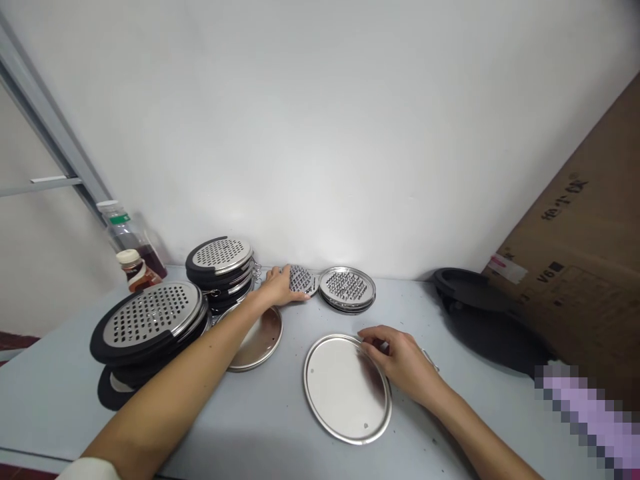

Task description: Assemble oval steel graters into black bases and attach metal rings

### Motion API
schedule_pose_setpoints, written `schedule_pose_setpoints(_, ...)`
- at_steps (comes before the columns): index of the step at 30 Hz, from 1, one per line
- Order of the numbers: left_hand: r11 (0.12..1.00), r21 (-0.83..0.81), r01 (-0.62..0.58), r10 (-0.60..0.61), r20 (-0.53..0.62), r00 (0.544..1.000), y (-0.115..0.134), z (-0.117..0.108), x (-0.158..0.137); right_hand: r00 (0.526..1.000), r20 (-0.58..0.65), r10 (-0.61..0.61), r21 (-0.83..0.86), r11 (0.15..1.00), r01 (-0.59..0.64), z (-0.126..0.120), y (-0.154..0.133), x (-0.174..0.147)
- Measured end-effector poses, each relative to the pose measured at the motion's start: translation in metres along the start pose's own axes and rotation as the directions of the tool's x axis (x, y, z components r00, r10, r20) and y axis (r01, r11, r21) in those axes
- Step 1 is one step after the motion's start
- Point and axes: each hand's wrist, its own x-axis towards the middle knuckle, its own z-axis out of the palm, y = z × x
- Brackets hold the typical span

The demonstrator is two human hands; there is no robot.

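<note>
Our left hand (277, 287) reaches far across the pale grey bench (280, 427), grip closed on a small perforated steel grater disc (303, 279) near the white wall. Just right of it sits a short stack of round perforated steel discs (347, 289). Our right hand (403, 360) rests fingers-down on the right edge of a plain oval steel tray (345, 390) lying flat mid-bench; grip half curled, pinch on the rim or not: cannot tell. A second oval steel tray (257, 343) lies under our left forearm. Two stacks of black-rimmed oval graters: near left (150, 323) and behind (220, 267). Two bottles (131, 250) at far left, black pan (480, 313) and cardboard box (585, 267) at right
</note>
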Motion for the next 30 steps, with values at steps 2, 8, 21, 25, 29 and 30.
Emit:
schedule_pose_setpoints(2, 1.0, -0.002, -0.012, 0.012, 0.008, 1.0, -0.002, 0.004, 0.007, 1.0, -0.018, 0.006, 0.004, 1.0, -0.006, 0.0, 0.0, 0.001)
schedule_pose_setpoints(8, 0.999, -0.004, -0.049, 0.049, -0.017, 0.999, -0.006, 0.01, 0.015, 1.0, -0.015, 0.005, -0.032, 0.999, -0.006, -0.001, 0.001, 0.002)
schedule_pose_setpoints(21, 0.994, -0.016, -0.11, 0.109, -0.062, 0.992, -0.006, 0.004, 0.016, 1.0, -0.014, 0.004, -0.037, 0.999, -0.005, -0.003, 0.001, 0.001)
schedule_pose_setpoints(25, 0.99, -0.014, -0.139, 0.138, -0.081, 0.987, -0.004, -0.002, 0.008, 1.0, -0.014, -0.008, -0.029, 1.0, 0.008, -0.003, 0.002, 0.001)
schedule_pose_setpoints(29, 0.985, 0.002, -0.173, 0.172, -0.115, 0.978, 0.001, -0.011, -0.005, 1.0, -0.019, 0.004, -0.037, 0.999, -0.005, -0.002, 0.003, 0.001)
schedule_pose_setpoints(30, 0.982, 0.006, -0.187, 0.186, -0.124, 0.975, 0.003, -0.013, -0.013, 1.0, -0.021, 0.008, -0.039, 0.999, -0.009, -0.002, 0.003, 0.001)
